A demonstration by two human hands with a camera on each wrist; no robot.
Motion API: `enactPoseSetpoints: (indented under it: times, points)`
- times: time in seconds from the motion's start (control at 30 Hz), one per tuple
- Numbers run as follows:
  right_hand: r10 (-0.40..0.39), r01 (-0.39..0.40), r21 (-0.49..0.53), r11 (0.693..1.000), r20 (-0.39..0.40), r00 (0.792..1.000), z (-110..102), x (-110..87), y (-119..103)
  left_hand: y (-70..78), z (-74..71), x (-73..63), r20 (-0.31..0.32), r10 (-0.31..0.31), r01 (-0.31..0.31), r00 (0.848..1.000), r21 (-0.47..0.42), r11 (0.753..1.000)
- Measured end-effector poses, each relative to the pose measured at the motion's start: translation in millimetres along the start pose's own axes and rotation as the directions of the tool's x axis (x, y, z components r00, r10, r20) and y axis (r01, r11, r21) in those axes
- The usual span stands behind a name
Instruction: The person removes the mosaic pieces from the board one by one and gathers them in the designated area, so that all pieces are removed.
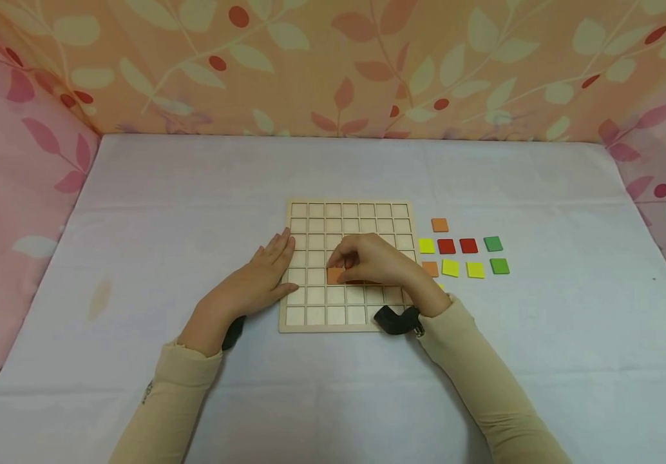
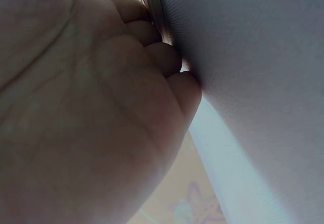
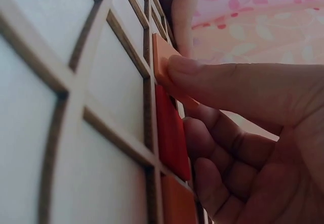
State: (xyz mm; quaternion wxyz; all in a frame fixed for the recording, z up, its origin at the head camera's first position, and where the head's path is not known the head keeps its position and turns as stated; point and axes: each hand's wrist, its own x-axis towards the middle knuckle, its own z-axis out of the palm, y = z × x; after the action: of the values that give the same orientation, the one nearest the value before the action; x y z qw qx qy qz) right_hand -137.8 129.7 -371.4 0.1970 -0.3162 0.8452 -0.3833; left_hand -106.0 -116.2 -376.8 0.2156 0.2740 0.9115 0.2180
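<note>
A pale wooden grid board (image 1: 327, 328) lies on the white cloth. My right hand (image 1: 370, 259) is over its middle, pinching an orange square tile (image 1: 335, 276) between thumb and fingers at a cell. In the right wrist view that orange tile (image 3: 162, 57) stands slightly tilted at the cell's edge. Beside it a red tile (image 3: 171, 133) and another orange tile (image 3: 178, 201) sit in neighbouring cells. My left hand (image 1: 257, 277) rests at the board's left edge, fingers extended and thumb on the frame. In the left wrist view its palm (image 2: 96, 107) shows, with the fingertips against the board's side.
Right of the board lie loose tiles in rough rows: orange (image 1: 440, 225), yellow (image 1: 450, 268), red (image 1: 469, 245) and green (image 1: 500, 266). My right forearm partly covers one yellow tile (image 1: 440, 285). Floral curtains (image 1: 333, 71) enclose the table's back and sides.
</note>
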Motion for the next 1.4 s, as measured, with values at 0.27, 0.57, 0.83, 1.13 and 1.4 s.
enactPoseSetpoints:
  times: [0.27,0.57,0.83,1.13,1.4]
  points:
    - [-0.034,0.034,0.005,0.999,-0.012,0.999,-0.2,1.0,0.4,0.3,-1.4,-1.1,0.002,0.002,-0.002,1.0,0.006,1.0]
    - [-0.027,0.027,0.043,0.999,-0.007,1.0,-1.5,1.9,-2.3,0.9,-3.3,-2.0,-0.005,0.003,-0.003,1.0,0.004,1.0]
    - [-0.01,0.01,0.052,0.999,0.008,1.0,-2.5,2.4,-4.4,1.1,-4.6,-3.1,-0.008,0.002,-0.002,1.0,0.002,1.0]
    - [0.006,-0.006,0.056,0.998,0.013,1.0,-3.6,2.1,-6.9,-0.2,-3.9,-3.4,-0.016,0.002,-0.002,1.0,-0.002,1.0]
    - [0.035,-0.035,0.077,0.996,0.007,0.999,-4.1,-2.0,-5.2,0.8,-1.5,-2.3,-0.022,0.017,-0.017,1.0,-0.007,1.0]
